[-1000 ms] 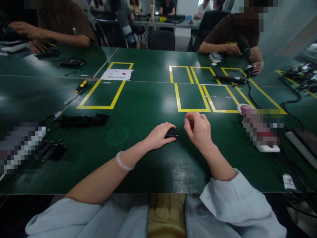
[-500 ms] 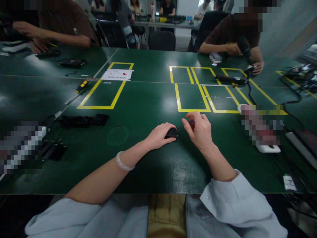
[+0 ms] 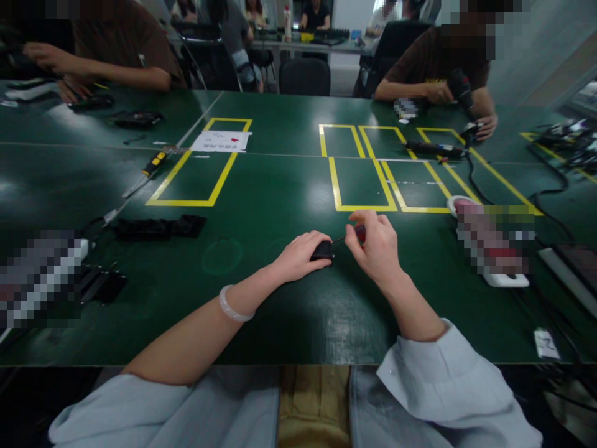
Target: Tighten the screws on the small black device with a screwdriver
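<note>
A small black part (image 3: 321,251) lies on the green table (image 3: 261,186), near the middle of its near edge, pinned flat under the fingers of the left hand (image 3: 301,255), which closes over its left end. The right hand (image 3: 375,246) pinches a small screwdriver (image 3: 357,234) with a red handle; its thin shaft slants down and left so that the tip meets the part's right end. The step in hand looks like driving or loosening a screw in the part. The next move calls for the left hand to keep the part from turning while the right fingers twist the handle with the tip seated. Further out, yellow tape boxes (image 3: 361,180) mark the table's middle, a black strip (image 3: 158,227) lies toward the left edge, and another person (image 3: 448,68) works at the far right corner.
</note>
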